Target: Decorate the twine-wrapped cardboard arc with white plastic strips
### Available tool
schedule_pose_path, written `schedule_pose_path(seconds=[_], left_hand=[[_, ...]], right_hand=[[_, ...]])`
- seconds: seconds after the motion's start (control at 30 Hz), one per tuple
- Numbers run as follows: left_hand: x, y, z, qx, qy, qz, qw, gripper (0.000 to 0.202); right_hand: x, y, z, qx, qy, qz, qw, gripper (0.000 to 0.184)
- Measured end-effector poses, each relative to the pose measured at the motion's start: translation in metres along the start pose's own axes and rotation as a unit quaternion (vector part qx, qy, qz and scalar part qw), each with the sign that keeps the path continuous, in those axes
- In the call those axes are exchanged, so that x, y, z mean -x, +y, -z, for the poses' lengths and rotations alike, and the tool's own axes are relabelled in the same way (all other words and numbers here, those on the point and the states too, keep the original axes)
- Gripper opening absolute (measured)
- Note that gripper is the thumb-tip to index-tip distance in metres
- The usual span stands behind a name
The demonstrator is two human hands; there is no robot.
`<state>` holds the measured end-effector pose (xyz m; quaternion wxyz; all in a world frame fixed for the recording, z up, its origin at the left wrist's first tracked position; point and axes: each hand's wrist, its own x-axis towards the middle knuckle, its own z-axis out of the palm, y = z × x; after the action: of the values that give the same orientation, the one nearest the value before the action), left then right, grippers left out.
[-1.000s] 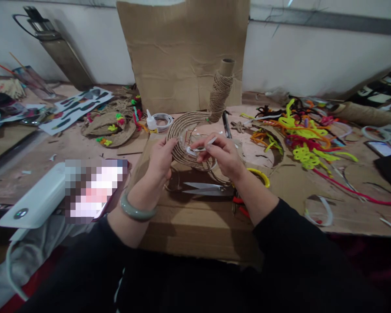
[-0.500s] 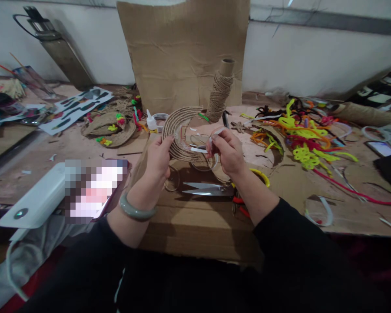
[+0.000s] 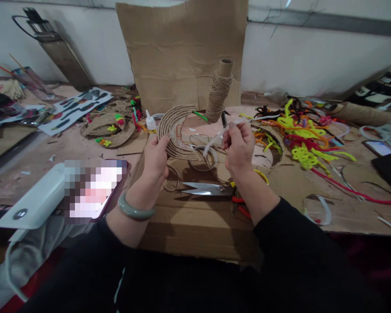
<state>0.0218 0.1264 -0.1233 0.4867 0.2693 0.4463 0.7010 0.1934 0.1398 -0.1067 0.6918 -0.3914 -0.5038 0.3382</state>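
My left hand (image 3: 157, 157) pinches the left side of a curved, C-shaped piece covered in rows of brown twine (image 3: 169, 124). To its right, my right hand (image 3: 240, 145) is closed on a narrow whitish strip (image 3: 213, 140), which looks like tape and is blurred at its lower end. A gap separates the strip from the twine piece. Below both hands lie scissors (image 3: 203, 189) with their blades apart. Behind them a cardboard tube wound with twine (image 3: 220, 93) stands tilted. The white cap of a glue bottle (image 3: 150, 121) shows behind my left hand.
Cardboard (image 3: 182, 56) leans against the wall. Left are a phone (image 3: 97, 189), a white power bank (image 3: 32, 200) and a twine piece with coloured flowers (image 3: 112, 128). On the right lie tangled pipe cleaners (image 3: 303, 139). Red-handled pliers (image 3: 239, 204) and a roll of tape (image 3: 206, 158) are near.
My right hand has moved right and slightly up with the strip, away from the twine piece. My left hand and the piece have shifted a little left.
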Motion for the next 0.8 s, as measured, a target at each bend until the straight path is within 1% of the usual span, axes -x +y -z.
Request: schedule_pose_path(seconds=[0.07, 0.1, 0.17, 0.2, 0.3, 0.33, 0.4, 0.47, 0.5, 0.57, 0.63, 0.7, 0.8], left_hand=[[0.000, 0.000, 0.000, 0.000, 0.000, -0.002, 1.000, 0.017], [0.000, 0.000, 0.000, -0.002, 0.000, -0.004, 1.000, 0.016], [0.000, 0.000, 0.000, -0.005, -0.003, -0.004, 1.000, 0.016], [0.000, 0.000, 0.000, -0.005, -0.006, -0.002, 1.000, 0.016], [0.002, -0.001, 0.000, -0.006, -0.022, 0.011, 1.000, 0.020], [0.002, -0.001, -0.001, -0.003, -0.033, 0.017, 0.999, 0.021], [0.005, -0.001, -0.002, 0.007, -0.059, 0.031, 0.998, 0.025], [0.008, 0.000, -0.003, 0.009, -0.092, 0.045, 0.995, 0.027], [0.010, 0.001, -0.004, 0.004, -0.109, 0.053, 0.993, 0.027], [0.015, 0.001, -0.005, -0.009, -0.144, 0.070, 0.987, 0.027], [0.019, 0.002, -0.007, -0.017, -0.175, 0.086, 0.981, 0.026], [0.022, 0.001, -0.007, -0.023, -0.193, 0.089, 0.977, 0.027], [0.024, -0.001, -0.008, -0.039, -0.204, 0.074, 0.975, 0.026]], right_hand=[[-0.003, 0.003, 0.003, 0.014, 0.022, 0.016, 1.000, 0.027], [-0.005, 0.006, 0.004, 0.027, 0.024, 0.013, 0.999, 0.024], [-0.009, 0.013, 0.007, 0.054, 0.005, -0.010, 0.998, 0.018], [-0.010, 0.016, 0.008, 0.064, -0.012, -0.026, 0.998, 0.020], [-0.013, 0.022, 0.008, 0.074, -0.054, -0.104, 0.990, 0.041], [-0.012, 0.021, 0.007, 0.073, -0.065, -0.141, 0.985, 0.044], [-0.009, 0.015, 0.004, 0.068, -0.098, -0.211, 0.970, 0.037], [-0.003, 0.005, 0.000, 0.056, -0.154, -0.254, 0.953, 0.026], [0.000, 0.001, -0.002, 0.048, -0.182, -0.264, 0.946, 0.023], [0.006, -0.007, -0.006, 0.030, -0.228, -0.267, 0.936, 0.024], [0.010, -0.011, -0.009, 0.014, -0.253, -0.259, 0.932, 0.027], [0.012, -0.011, -0.011, 0.008, -0.260, -0.255, 0.931, 0.028], [0.013, -0.005, -0.013, 0.028, -0.241, -0.251, 0.937, 0.027]])
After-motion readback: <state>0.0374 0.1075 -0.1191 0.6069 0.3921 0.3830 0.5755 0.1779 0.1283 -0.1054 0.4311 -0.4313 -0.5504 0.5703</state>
